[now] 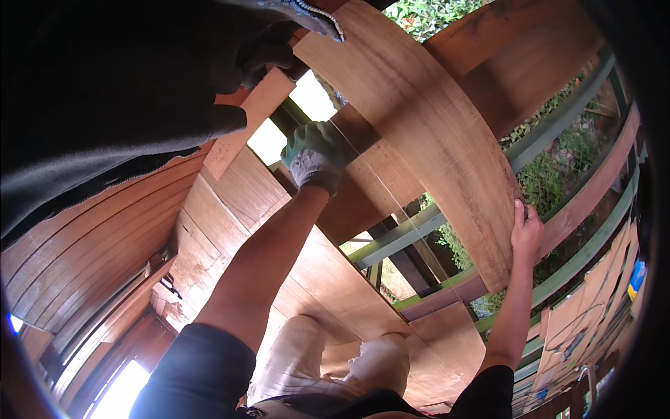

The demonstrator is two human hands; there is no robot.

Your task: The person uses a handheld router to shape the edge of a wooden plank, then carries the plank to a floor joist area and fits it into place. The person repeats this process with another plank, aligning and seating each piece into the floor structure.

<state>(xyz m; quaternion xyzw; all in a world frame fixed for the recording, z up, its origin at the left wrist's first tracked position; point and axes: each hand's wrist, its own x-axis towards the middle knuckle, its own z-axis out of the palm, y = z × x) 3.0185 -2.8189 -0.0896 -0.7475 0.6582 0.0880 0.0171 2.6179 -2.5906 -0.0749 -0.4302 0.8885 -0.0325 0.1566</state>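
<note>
A long, wide wooden plank [419, 133] lies aslant over the open floor frame, bent by the lens. My bare right hand [527, 230] grips its near right edge, thumb on top and the other fingers partly hidden. My left hand [313, 155], in a grey and green glove, is closed beside a gap between boards, left of the plank. What its curled fingers hold, if anything, is hidden. A thin string [380, 183] runs from near the glove down toward the laid floorboards [328, 279].
Another person's dark jacket [105, 105] leans in at the upper left. Green beams [398, 237] cross openings with plants below. More boards [516, 77] lie at the upper right. A slatted wooden wall [105, 251] rises at left. My knees [300, 349] are on the boards.
</note>
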